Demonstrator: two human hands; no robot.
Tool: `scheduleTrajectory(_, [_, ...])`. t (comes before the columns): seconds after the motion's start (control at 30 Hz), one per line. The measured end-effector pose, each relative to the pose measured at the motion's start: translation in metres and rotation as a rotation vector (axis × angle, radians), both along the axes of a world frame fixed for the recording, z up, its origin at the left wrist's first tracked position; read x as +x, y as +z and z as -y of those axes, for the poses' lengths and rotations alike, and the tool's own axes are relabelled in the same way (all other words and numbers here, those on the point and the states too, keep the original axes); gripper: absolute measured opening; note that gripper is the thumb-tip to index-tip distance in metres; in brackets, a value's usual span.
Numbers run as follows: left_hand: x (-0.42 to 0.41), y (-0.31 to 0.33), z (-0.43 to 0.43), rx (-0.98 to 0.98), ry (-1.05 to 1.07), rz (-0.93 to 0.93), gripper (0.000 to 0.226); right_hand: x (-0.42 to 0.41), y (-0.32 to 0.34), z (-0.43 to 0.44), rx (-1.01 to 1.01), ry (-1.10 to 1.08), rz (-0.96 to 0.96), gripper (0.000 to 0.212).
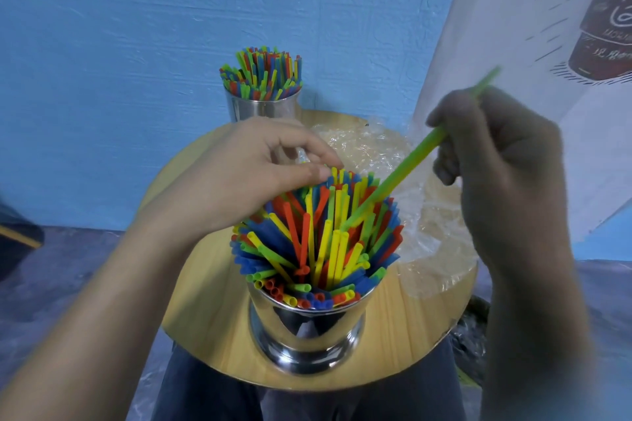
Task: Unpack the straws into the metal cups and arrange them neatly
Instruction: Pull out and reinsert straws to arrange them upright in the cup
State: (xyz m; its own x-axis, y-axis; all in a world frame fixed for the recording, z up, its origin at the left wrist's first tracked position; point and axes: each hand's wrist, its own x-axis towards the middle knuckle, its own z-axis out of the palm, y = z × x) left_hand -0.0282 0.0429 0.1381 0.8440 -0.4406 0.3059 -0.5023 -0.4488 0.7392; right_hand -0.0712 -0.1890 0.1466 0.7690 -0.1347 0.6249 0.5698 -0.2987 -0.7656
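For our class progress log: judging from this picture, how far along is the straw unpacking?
Done: the far metal cup is full of straws, and no straws show in the crumpled plastic wrapper. In hand: the right hand holds a green straw angled into the near metal cup; the left hand touches its straw tops. Left: tidying that cup's splayed straws.

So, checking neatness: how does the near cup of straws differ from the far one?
In the near cup the straws splay and cross; in the far cup they stand straighter. The right hand holds a green straw angled into the near cup, not the far cup. Both are shiny metal, holding mixed-colour straws.
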Motion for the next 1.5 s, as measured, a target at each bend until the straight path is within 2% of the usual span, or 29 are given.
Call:
scheduleTrajectory(0.07, [0.001,0.000,0.000,0.006,0.008,0.013,0.013,0.003,-0.005,-0.005,-0.109,0.045,-0.050,0.025])
scheduleTrajectory(0.17, [0.002,-0.001,0.000,0.006,0.014,0.030,0.013,0.005,-0.010,-0.008,-0.162,0.110,-0.122,0.027])
scheduleTrajectory(0.27, [0.002,-0.001,0.000,0.013,0.026,0.052,0.011,0.002,-0.010,-0.012,-0.106,0.164,-0.147,0.009])
scheduleTrajectory(0.37, [0.002,0.001,-0.001,-0.056,0.043,0.065,0.006,0.002,-0.013,-0.011,-0.046,0.159,-0.147,0.023])
scheduleTrajectory(0.43, [0.001,0.006,0.000,-0.176,0.049,0.069,0.003,0.001,-0.014,-0.011,-0.088,0.149,-0.145,0.019])
scheduleTrajectory(0.53, [0.001,0.016,-0.001,-0.436,0.107,0.129,0.009,0.002,-0.018,-0.010,-0.214,0.176,-0.182,0.003])
scheduleTrajectory(0.77, [0.000,0.029,-0.015,-1.075,0.315,0.069,0.005,0.003,-0.022,-0.007,-0.329,0.252,-0.239,0.032])
scheduleTrajectory(0.87, [0.000,0.026,-0.021,-1.255,0.328,0.020,0.003,0.004,-0.021,-0.004,-0.348,0.290,-0.261,0.023])
scheduleTrajectory(0.97, [-0.005,0.021,-0.018,-1.332,0.336,-0.020,0.006,0.005,-0.023,-0.006,-0.234,0.258,-0.256,0.012])
scheduleTrajectory(1.1, [-0.014,0.010,-0.002,-1.255,0.349,-0.097,0.010,0.003,-0.021,-0.010,0.021,0.275,-0.172,0.014])
scheduleTrajectory(1.27, [-0.019,-0.001,0.005,-1.038,0.433,-0.133,0.013,0.000,-0.016,-0.004,0.389,0.326,-0.163,0.016])
scheduleTrajectory(1.37, [-0.016,-0.005,0.002,-0.696,0.397,-0.094,0.012,0.001,-0.012,-0.001,0.492,0.252,-0.118,0.010])
scheduleTrajectory(1.43, [-0.015,-0.004,-0.001,-0.447,0.275,-0.097,0.010,0.001,-0.007,0.004,0.558,0.152,-0.087,0.019])
scheduleTrajectory(1.5, [-0.015,-0.003,-0.002,-0.249,0.135,-0.141,0.022,-0.001,-0.001,0.009,0.546,0.073,-0.064,0.023])
